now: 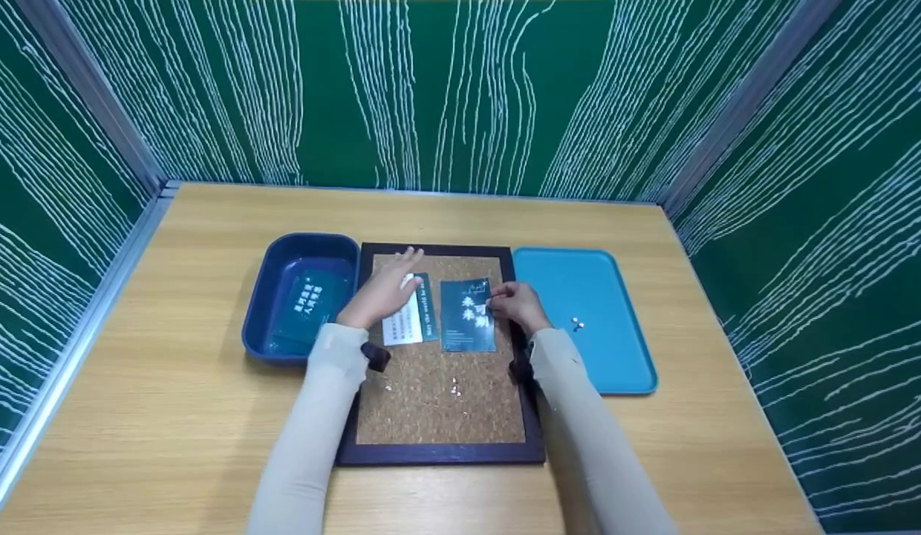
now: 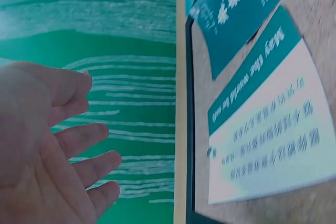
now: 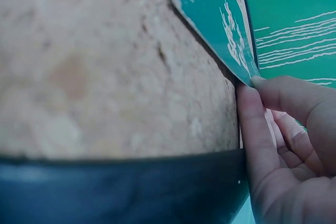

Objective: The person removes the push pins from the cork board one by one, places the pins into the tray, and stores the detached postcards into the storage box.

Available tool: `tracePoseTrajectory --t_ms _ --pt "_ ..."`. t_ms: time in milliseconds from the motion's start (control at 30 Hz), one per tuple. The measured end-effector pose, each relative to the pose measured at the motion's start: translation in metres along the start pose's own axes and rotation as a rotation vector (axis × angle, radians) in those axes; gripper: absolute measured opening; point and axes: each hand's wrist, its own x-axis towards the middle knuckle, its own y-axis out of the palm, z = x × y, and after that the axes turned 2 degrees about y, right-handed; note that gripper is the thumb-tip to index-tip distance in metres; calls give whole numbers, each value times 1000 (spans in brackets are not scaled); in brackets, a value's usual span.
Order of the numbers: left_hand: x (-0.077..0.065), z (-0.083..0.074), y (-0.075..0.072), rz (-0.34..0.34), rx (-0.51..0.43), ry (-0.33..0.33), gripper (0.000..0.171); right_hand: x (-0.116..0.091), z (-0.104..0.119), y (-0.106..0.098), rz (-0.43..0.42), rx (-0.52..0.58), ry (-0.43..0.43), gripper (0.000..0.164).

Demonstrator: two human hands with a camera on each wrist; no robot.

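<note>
A dark-framed cork board [image 1: 442, 427] lies on the table with two printed cards on it. The right hand [image 1: 521, 306] pinches the right edge of the teal card [image 1: 464, 338] with white characters; in the right wrist view its thumb and index finger [image 3: 252, 119] meet at the card's edge. The left hand [image 1: 385, 293] hovers by the white and teal card [image 1: 402, 327], fingers spread and holding nothing, as the left wrist view also shows. A small pin-like spot [image 2: 211, 152] sits at that card's edge. Part of this card is hidden by the left hand.
Left of the board stands a dark blue bin [image 1: 256, 327] with more teal cards [image 1: 308, 305]. On the right a light blue tray [image 1: 609, 364] carries a few tiny shiny pieces [image 1: 577, 323]. Small clear pieces [image 1: 455, 386] lie on the lower cork. Green panels [image 1: 490, 96] surround the table.
</note>
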Motion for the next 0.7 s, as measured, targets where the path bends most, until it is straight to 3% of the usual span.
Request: tracePoseTrajectory --t_ms 233,533,700 --pt "-10 18 -20 -36 -32 -31 54 1 -1 1 0 25 5 20" --pt "-24 46 -51 -153 -51 14 51 3 -1 3 -6 7 3 20" --pt "-37 61 -69 -191 -105 1 52 3 -3 0 -10 3 6 21"
